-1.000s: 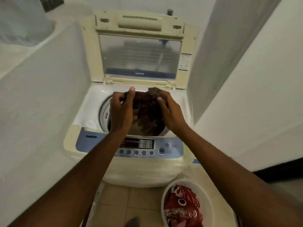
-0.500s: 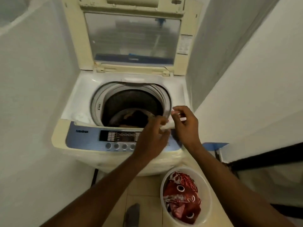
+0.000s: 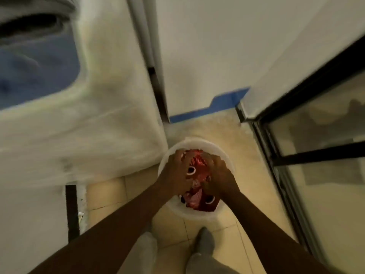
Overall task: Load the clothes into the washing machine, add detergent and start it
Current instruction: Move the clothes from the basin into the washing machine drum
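Observation:
A white bucket (image 3: pixel 199 144) stands on the tiled floor by the front right corner of the washing machine (image 3: pixel 83 135). Red clothes with white ring patterns (image 3: pixel 198 171) fill the bucket. My left hand (image 3: pixel 178 169) and my right hand (image 3: pixel 218 174) are both down in it, fingers curled into the red cloth on either side. The machine is blurred; its blue control panel (image 3: pixel 37 70) and a dark slice of the drum opening (image 3: pixel 29 24) show at the upper left.
A white wall with a blue strip (image 3: pixel 209 107) at its foot rises behind the bucket. A black-framed glass door (image 3: pixel 308 153) stands to the right. My grey-socked feet (image 3: pixel 204 242) are on the beige tiles. A dark gap (image 3: pixel 71 210) runs left of the machine.
The dark brown garment went into the drum. My view swung down from the machine to the floor, and both hands dropped from the control panel into the bucket onto the red clothes.

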